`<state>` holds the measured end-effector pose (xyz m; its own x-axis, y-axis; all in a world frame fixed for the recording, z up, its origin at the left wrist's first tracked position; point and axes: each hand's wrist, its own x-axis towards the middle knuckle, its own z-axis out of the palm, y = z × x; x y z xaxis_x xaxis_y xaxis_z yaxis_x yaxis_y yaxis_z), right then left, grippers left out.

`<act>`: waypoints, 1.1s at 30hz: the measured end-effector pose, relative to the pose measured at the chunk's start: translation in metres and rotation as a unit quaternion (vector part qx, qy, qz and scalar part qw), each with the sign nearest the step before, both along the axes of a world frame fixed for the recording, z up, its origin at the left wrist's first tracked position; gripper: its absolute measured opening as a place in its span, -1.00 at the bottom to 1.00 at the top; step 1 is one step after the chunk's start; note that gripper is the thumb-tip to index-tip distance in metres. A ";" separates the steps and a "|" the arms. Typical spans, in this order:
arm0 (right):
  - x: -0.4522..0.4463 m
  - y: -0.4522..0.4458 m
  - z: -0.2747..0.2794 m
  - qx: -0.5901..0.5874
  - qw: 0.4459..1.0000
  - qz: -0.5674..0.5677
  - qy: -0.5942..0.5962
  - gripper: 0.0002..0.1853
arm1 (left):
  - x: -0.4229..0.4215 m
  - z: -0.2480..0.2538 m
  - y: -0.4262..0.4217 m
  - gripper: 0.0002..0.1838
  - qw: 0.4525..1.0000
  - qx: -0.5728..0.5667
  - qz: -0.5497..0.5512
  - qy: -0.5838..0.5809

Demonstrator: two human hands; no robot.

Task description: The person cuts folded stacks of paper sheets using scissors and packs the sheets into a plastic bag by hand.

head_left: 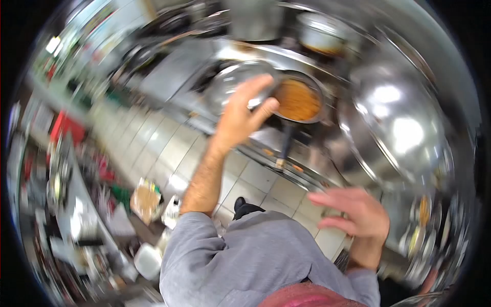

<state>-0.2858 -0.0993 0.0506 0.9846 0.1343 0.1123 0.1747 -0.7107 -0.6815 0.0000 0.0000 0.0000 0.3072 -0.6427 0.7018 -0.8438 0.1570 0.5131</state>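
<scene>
My left hand reaches over the stove, its thumb apart from its outstretched fingers. Just beyond it is a round, shiny metal lid, partly covered by the hand; any contact between them is unclear. To the right of the lid, a frying pan holds orange-brown food. The pan's dark handle points toward me. Blurred by motion, my right hand hangs in front of my body at the right, with thumb and fingers apart and nothing visible in it.
Large shiny metal bowls or lids stand to the right of the pan. Behind are a pot and a tall metal container. A counter with blurred goods runs along the left. Pale floor tiles lie between.
</scene>
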 end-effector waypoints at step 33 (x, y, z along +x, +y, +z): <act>0.756 0.234 -0.169 0.062 0.973 0.209 0.076 -0.52 | 0.339 -0.263 0.380 -0.54 0.720 0.419 0.388 0.396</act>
